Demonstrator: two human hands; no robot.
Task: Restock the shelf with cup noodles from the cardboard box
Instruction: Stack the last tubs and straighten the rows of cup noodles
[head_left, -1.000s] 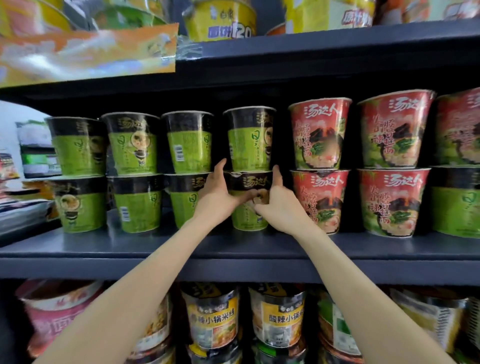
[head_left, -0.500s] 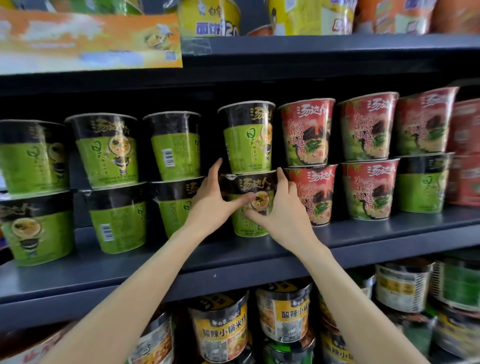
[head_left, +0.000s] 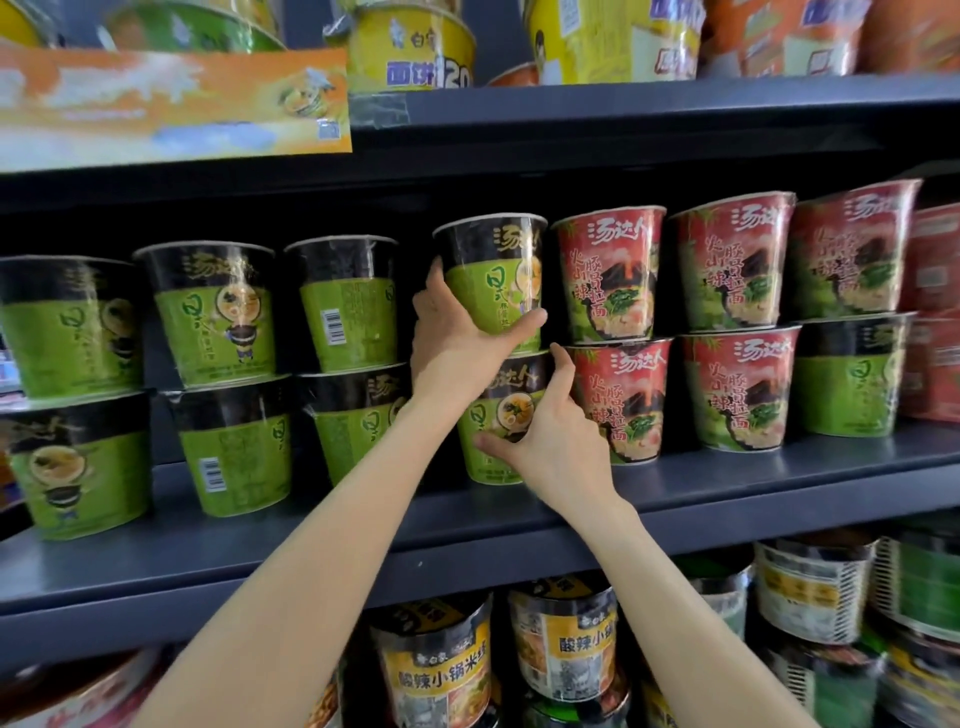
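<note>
Green-and-black cup noodles stand two high on the dark middle shelf (head_left: 727, 483). My left hand (head_left: 457, 332) grips the upper green cup (head_left: 493, 270) of the middle stack, thumb under its right side. My right hand (head_left: 545, 431) grips the lower green cup (head_left: 506, 410) beneath it, thumb across the front and fingers round its right side. Red cup noodles (head_left: 608, 270) stand stacked directly to the right, touching this stack. No cardboard box is in view.
More green cups (head_left: 218, 306) fill the shelf to the left. A green cup (head_left: 847, 384) sits among red ones at the right. The shelf above holds yellow tubs (head_left: 410, 47) and an orange sign (head_left: 171, 104). Below are yellow-labelled tubs (head_left: 436, 670).
My left hand has moved up from the lower cup onto the upper cup. My right hand stays on the lower cup. The camera has shifted left and closer.
</note>
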